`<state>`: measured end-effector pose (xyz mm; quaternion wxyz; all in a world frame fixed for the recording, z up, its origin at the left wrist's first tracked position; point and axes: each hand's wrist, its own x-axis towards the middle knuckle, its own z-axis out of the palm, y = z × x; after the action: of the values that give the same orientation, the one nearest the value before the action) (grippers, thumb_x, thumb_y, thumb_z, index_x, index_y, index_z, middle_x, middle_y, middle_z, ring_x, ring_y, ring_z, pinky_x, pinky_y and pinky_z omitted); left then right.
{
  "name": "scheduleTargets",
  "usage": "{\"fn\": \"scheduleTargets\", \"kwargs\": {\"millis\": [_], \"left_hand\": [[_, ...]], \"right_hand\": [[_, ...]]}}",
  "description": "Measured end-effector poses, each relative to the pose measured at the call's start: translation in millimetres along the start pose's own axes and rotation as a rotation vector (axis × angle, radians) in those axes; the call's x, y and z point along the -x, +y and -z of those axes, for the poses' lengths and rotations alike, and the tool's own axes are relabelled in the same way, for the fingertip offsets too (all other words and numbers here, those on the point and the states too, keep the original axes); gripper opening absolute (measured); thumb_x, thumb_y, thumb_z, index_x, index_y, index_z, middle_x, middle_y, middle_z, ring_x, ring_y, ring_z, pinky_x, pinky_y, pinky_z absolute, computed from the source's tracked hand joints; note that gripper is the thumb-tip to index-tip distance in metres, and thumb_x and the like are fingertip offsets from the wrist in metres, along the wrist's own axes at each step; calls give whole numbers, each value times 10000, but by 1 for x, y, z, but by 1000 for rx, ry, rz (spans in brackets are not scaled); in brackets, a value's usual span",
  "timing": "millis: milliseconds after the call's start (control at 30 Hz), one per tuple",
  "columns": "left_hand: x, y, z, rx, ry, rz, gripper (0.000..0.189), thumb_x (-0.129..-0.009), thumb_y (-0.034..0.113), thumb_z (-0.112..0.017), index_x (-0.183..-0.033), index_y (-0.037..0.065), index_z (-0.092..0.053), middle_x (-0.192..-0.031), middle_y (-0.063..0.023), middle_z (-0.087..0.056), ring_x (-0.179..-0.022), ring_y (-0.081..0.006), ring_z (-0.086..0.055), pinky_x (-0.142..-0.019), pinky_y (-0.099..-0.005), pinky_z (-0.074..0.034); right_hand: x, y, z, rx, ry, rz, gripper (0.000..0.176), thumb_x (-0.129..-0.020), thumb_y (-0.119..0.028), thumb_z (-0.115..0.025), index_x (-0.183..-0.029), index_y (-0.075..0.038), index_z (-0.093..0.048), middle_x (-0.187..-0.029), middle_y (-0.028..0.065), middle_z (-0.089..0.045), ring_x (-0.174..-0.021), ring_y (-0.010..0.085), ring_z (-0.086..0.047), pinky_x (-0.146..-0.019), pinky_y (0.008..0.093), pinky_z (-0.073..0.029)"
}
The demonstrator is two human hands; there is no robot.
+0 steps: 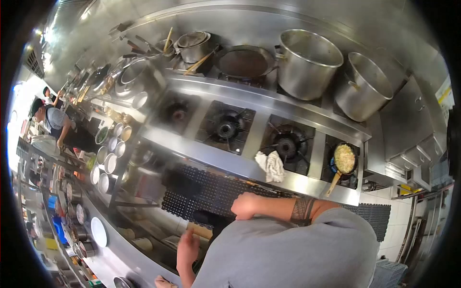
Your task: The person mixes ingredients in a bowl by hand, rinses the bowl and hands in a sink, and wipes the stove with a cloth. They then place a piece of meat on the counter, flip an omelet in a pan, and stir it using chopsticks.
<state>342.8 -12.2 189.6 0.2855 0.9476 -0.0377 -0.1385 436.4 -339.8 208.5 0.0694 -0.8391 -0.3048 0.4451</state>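
My right hand (245, 206) is curled into a fist in front of my grey shirt, at the end of a tattooed forearm. No object shows in it. My left hand (188, 247) hangs lower, beside the steel counter (122, 261), slightly blurred, its fingers loosely extended and nothing visible in them. Across from me, a frying pan (356, 165) with a wooden handle sits on the rightmost burner. Pale yellowish chopped food (345, 159) fills it. A crumpled white cloth (272, 166) lies over the stove's front edge, near a burner (286, 144).
Two tall steel pots (307, 67) and a wide dark pan (243, 62) stand on the rear ledge. Steel containers (110, 163) and a white plate (99, 232) are at left. A co-worker (50, 117) stands far left. Black perforated matting (218, 189) covers the floor.
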Motion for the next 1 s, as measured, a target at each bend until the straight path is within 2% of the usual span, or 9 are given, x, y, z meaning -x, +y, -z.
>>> {"fn": "scheduleTargets", "kwargs": {"millis": [67,167,200,567,633,800,900,967,1000], "left_hand": [[14,-4,-28,-429,-551,201,393,-939,336,-570,-1143,5,-630,-1164,-243,-685,-1164,-446,-612,-947,-537,-495],[44,57,-32,-350,-633,269,408,-949,275,-518,-1266,35,-609,-1241,-244,-663,-1178,-432,-616,-969,-510,-488],[64,55,-45,-160,-381,100,420,-935,267,-555,-1290,48,-601,-1238,-244,-665,-1189,-425,-611,-961,-485,-494],[97,122,-77,-336,-296,-91,532,-919,302,-673,-1355,13,-579,-1295,-253,-634,-1205,-424,-597,-987,-483,-496],[112,123,-91,-319,-281,-77,533,-920,302,-673,-1362,20,-578,-1303,-260,-624,-1201,-430,-594,-990,-480,-494],[194,132,-170,-194,-227,43,545,-917,311,-678,-1368,21,-579,-1328,-286,-602,-1227,-443,-577,-1019,-488,-477],[259,110,-249,-196,-369,72,544,-926,320,-666,-1362,6,-582,-1351,-288,-589,-1252,-445,-563,-1034,-494,-468],[303,119,-286,-158,-510,101,553,-929,320,-657,-1356,-22,-577,-1321,-292,-612,-1249,-428,-578,-1037,-471,-477],[324,122,-301,-139,-548,106,549,-927,320,-661,-1349,-22,-583,-1307,-290,-619,-1239,-426,-586,-1030,-469,-482]], "right_hand": [[-1,17,-31,-49,131,128,364,-939,-333,-580,-1073,-17,-700,-1057,220,-711,-1053,415,-667,-893,504,-540],[37,18,-41,-186,232,317,374,-928,-342,-603,-1101,-19,-683,-1071,221,-706,-1053,425,-657,-910,534,-528],[42,22,-50,-191,265,291,377,-928,-347,-610,-1105,-23,-687,-1074,221,-707,-1053,424,-659,-906,536,-528],[128,95,-221,-410,502,-37,418,-919,-417,-614,-1046,-36,-733,-1050,200,-729,-1031,406,-686,-876,527,-551],[155,111,-264,-554,465,-301,476,-918,-465,-593,-955,-15,-743,-1058,212,-730,-1007,408,-689,-860,525,-547],[238,174,-371,-897,455,-692,683,-970,-572,-503,-664,7,-697,-605,155,-660,-538,269,-660,-621,402,-560],[206,234,-450,-1575,461,-617,463,-966,-427,-643,-989,31,-709,-813,177,-720,-771,297,-717,-709,442,-585],[190,234,-453,-2362,967,-291,458,-962,-354,-680,-1253,-11,-590,-1103,170,-697,-1066,321,-655,-835,504,-574],[184,239,-453,-2346,961,-284,458,-962,-354,-680,-1253,-11,-590,-1103,170,-697,-1066,321,-655,-835,504,-574]]}}
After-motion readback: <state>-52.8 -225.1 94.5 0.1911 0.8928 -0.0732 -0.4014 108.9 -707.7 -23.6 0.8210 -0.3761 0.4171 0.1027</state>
